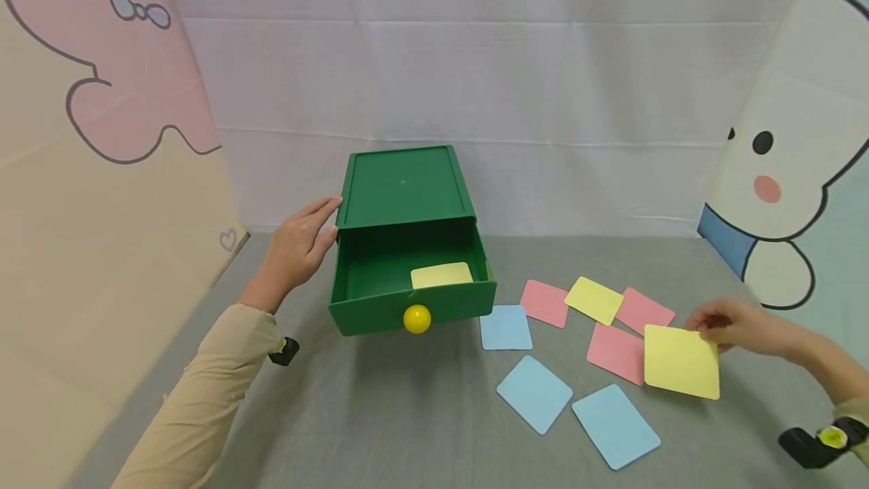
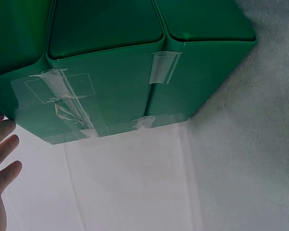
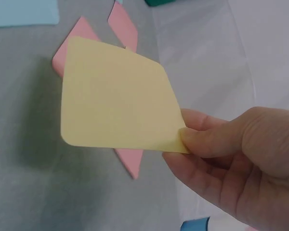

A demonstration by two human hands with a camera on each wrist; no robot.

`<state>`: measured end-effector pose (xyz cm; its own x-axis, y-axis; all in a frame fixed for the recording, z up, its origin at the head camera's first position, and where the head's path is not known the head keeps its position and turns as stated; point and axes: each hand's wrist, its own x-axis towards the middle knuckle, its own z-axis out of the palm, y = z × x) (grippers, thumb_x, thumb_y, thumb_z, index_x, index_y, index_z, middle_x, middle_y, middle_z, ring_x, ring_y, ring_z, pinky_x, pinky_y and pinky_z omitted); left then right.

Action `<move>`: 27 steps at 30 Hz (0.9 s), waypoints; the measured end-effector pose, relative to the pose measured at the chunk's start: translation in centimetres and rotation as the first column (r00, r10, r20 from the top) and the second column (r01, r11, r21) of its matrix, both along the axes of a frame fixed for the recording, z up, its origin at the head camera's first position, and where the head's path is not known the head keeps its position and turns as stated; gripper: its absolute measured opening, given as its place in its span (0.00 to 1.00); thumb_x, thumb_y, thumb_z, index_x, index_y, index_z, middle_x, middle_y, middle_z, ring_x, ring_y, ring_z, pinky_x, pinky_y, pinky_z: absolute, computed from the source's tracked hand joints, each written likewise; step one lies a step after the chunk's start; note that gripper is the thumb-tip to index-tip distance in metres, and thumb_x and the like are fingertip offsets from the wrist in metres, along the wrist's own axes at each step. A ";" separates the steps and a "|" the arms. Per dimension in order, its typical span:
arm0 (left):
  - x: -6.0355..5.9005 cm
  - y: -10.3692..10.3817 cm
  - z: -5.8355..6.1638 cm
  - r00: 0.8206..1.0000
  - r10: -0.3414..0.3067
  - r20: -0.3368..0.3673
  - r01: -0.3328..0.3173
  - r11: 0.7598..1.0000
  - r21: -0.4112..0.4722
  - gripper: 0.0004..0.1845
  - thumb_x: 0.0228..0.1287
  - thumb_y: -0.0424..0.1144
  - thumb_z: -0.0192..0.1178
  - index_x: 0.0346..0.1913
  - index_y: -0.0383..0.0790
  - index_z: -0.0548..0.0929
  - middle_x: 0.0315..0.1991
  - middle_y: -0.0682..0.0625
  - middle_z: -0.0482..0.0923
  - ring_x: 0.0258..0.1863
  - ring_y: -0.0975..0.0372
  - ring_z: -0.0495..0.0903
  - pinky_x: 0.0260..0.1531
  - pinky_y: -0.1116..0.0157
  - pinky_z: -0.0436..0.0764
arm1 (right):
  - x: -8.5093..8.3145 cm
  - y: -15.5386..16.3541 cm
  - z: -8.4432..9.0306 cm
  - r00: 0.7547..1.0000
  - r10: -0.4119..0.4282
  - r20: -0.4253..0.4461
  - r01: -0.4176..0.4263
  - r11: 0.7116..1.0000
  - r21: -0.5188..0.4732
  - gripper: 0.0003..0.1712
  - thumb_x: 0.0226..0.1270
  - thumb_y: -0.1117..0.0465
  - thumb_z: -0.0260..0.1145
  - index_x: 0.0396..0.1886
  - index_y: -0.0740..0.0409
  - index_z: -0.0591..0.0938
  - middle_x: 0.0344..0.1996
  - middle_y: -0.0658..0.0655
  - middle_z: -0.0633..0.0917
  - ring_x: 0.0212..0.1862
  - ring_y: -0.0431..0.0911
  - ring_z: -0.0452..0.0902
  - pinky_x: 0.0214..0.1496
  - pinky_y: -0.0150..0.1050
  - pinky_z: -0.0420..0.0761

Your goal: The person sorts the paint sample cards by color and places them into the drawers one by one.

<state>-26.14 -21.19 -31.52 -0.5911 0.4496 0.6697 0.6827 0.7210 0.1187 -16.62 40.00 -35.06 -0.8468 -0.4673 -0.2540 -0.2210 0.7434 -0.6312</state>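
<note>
A green drawer cabinet (image 1: 405, 183) stands at the back centre, its top drawer (image 1: 380, 310) pulled out by a yellow ball knob (image 1: 417, 318). Inside that drawer lies a pale yellow card (image 1: 441, 275). My left hand (image 1: 296, 249) is at the cabinet's upper left side, fingers extended toward it. In the left wrist view, the fingers (image 2: 6, 149) of this hand show beside the taped green side wall (image 2: 120, 91). Over at the right, my right hand (image 1: 743, 330) pinches a yellow card (image 1: 681, 361) by one corner between thumb and fingers, raised above the table.
Loose cards lie on the grey table (image 1: 305, 429) right of the cabinet: several pink ones (image 1: 545, 303), a yellow one (image 1: 594, 300) and blue ones (image 1: 535, 395). One blue card (image 1: 505, 327) lies close to the drawer's right. Cloth walls (image 1: 509, 96) enclose the back and sides.
</note>
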 end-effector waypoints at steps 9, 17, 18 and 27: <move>-0.1 0.0 0.0 1.000 -0.017 0.004 0.017 1.000 0.002 0.30 0.72 0.51 0.36 0.60 0.28 0.69 0.57 0.35 0.70 0.58 0.47 0.68 0.55 0.48 0.67 | -1.6 -5.3 4.5 0.987 -0.004 -0.159 0.016 0.997 0.071 0.10 0.56 0.76 0.59 0.37 0.68 0.81 0.31 0.53 0.80 0.31 0.40 0.73 0.31 0.32 0.80; -0.1 0.0 -0.1 1.000 -0.015 0.003 0.015 1.000 0.006 0.30 0.72 0.51 0.36 0.60 0.28 0.69 0.57 0.35 0.70 0.57 0.47 0.68 0.54 0.48 0.68 | -2.0 -9.6 8.8 0.954 0.004 -0.299 0.006 1.000 0.031 0.11 0.56 0.77 0.59 0.39 0.67 0.81 0.33 0.54 0.82 0.33 0.42 0.76 0.30 0.31 0.80; 0.0 0.0 -0.1 1.000 -0.016 0.004 0.016 1.000 0.006 0.30 0.72 0.51 0.35 0.60 0.28 0.69 0.57 0.35 0.70 0.57 0.47 0.68 0.54 0.48 0.68 | -2.0 -10.1 9.2 0.947 -0.006 -0.321 0.015 1.000 0.026 0.11 0.56 0.77 0.59 0.39 0.67 0.81 0.34 0.55 0.82 0.33 0.42 0.76 0.30 0.31 0.80; 0.0 0.0 0.0 1.000 -0.009 0.002 0.009 1.000 0.002 0.30 0.71 0.51 0.36 0.61 0.28 0.69 0.57 0.34 0.70 0.56 0.46 0.69 0.52 0.47 0.69 | -2.8 -13.6 12.6 0.910 -0.025 -0.414 0.003 0.999 -0.052 0.12 0.58 0.78 0.57 0.42 0.70 0.80 0.37 0.60 0.82 0.35 0.43 0.76 0.32 0.31 0.80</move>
<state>-26.10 -21.24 -31.54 -0.5879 0.4541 0.6695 0.6893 0.7143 0.1208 -19.40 26.38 -22.50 -0.8775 -0.4574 0.1441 -0.4602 0.7188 -0.5210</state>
